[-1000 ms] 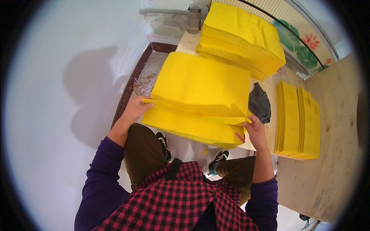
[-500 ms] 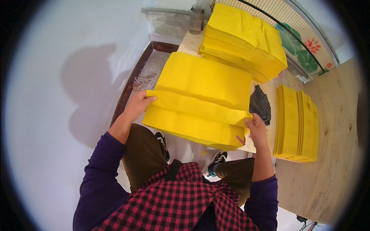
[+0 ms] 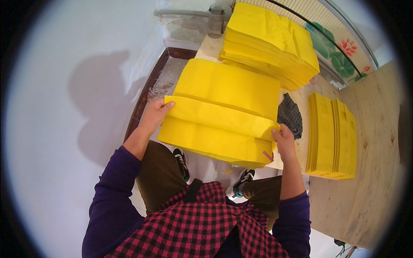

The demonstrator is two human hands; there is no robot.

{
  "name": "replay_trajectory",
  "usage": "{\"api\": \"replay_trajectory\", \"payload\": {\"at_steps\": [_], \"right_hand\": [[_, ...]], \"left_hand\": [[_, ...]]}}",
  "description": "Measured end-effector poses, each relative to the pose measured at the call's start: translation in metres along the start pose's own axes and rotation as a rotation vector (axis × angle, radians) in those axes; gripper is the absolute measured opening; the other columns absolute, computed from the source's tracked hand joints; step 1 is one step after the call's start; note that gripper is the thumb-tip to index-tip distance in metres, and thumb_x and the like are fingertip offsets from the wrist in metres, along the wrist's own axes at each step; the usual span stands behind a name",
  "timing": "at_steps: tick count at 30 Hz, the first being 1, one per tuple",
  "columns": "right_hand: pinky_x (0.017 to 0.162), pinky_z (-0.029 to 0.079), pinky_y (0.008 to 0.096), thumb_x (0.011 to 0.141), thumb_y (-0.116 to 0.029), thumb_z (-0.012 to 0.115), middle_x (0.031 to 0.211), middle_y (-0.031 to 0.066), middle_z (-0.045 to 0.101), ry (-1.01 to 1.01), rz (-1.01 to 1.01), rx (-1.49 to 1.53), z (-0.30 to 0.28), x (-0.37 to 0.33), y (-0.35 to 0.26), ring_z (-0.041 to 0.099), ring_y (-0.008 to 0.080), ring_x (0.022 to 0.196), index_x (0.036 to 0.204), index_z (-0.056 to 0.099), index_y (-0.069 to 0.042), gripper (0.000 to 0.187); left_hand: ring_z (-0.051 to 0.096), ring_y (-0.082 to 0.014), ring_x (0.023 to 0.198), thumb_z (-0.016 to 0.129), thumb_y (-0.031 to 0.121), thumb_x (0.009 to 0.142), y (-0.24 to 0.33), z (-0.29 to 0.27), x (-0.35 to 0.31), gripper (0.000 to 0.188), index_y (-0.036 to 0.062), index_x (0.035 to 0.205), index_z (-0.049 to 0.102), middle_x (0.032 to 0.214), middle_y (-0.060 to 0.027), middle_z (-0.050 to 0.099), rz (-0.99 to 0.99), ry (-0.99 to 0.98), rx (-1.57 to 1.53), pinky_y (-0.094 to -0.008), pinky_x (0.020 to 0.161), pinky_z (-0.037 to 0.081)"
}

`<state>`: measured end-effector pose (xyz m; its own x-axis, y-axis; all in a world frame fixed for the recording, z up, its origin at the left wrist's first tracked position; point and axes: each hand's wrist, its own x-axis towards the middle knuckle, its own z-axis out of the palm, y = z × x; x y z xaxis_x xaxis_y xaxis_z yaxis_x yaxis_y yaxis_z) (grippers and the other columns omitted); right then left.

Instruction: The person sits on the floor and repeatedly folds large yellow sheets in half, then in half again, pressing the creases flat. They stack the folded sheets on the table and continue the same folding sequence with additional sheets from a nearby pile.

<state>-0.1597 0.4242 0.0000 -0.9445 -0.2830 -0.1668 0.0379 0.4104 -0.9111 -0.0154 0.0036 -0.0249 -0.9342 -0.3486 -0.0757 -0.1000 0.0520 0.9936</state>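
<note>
Plainly, a folded yellow strip [image 3: 221,112] lies across the top of the near stack [image 3: 211,148], a thick pile of yellow sheets that look like soft cloth. The strip's long axis runs side to side, roughly in line with the front edge of the near stack, but slanted: its left end points a little away from the person, its right end a little toward them. Its width is narrow beside its length.

At the left edge of the near stack, the left hand [image 3: 153,115] pinches one end of the strip, thumb on top. At the right edge, the right hand [image 3: 284,138] pinches the other end, thumb also showing on the upper face. A reddish mark [image 3: 268,155] shows at the near stack's front right corner.

Just right of the near stack lies a dark grey textured cloth [image 3: 290,116]; farther right stand folded yellow bundles [image 3: 332,135], side by side. Behind it and to its right rises a taller yellow pile [image 3: 273,30]. Beyond its far left corner, a greyish see-through jar [image 3: 216,21] stands upright on the wooden table [image 3: 211,48].
</note>
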Motion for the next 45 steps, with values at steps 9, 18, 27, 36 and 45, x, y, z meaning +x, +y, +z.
{"api": "replay_trajectory", "payload": {"at_steps": [9,18,27,36,45], "right_hand": [[0.073,0.047,0.0258,0.091,-0.008,0.057,0.089,0.005,0.065,0.016,0.048,-0.004,0.003,-0.001,-0.005,0.059,0.0109,0.078,0.107,0.06,0.003,0.019],[0.075,0.046,0.026,0.091,-0.008,0.057,0.09,0.006,0.065,0.018,0.004,0.036,0.002,0.003,0.008,0.059,0.0119,0.08,0.11,0.059,0.002,0.021],[0.073,0.041,0.0227,0.093,-0.009,0.056,0.089,0.0001,0.064,0.015,0.027,0.055,0.004,-0.003,-0.003,0.055,0.0074,0.078,0.102,0.059,-0.002,0.012],[0.074,0.046,0.0236,0.093,-0.008,0.057,0.091,0.0033,0.065,0.009,0.012,0.066,0.004,-0.002,-0.001,0.058,0.009,0.079,0.111,0.06,0.002,0.021],[0.075,0.043,0.0231,0.093,-0.01,0.056,0.087,0.0015,0.062,0.013,0.017,-0.013,0.005,-0.006,-0.01,0.056,0.008,0.079,0.099,0.058,-0.001,0.012]], "left_hand": [[0.062,-0.0097,0.087,0.06,0.018,0.095,0.0,0.0,-0.001,0.023,-0.0007,0.107,0.066,0.098,-0.0021,0.069,-0.035,-0.044,-0.137,-0.026,0.081,0.048],[0.062,-0.0107,0.088,0.058,0.014,0.096,0.007,0.005,-0.005,0.021,-0.0023,0.107,0.064,0.1,-0.0035,0.068,-0.05,0.0,-0.133,-0.0264,0.082,0.048],[0.061,-0.0072,0.084,0.056,0.015,0.097,0.002,0.007,-0.003,0.021,-0.002,0.106,0.064,0.097,-0.0014,0.067,-0.002,0.056,-0.051,-0.024,0.077,0.048],[0.063,-0.0098,0.085,0.058,0.012,0.095,-0.001,0.004,-0.004,0.02,-0.0019,0.108,0.064,0.098,-0.0032,0.068,-0.045,0.013,-0.152,-0.0253,0.078,0.05],[0.064,-0.0128,0.088,0.061,0.001,0.088,0.007,0.004,-0.007,0.022,-0.0015,0.11,0.063,0.102,-0.0052,0.068,-0.07,-0.075,-0.256,-0.0276,0.081,0.05]]}}
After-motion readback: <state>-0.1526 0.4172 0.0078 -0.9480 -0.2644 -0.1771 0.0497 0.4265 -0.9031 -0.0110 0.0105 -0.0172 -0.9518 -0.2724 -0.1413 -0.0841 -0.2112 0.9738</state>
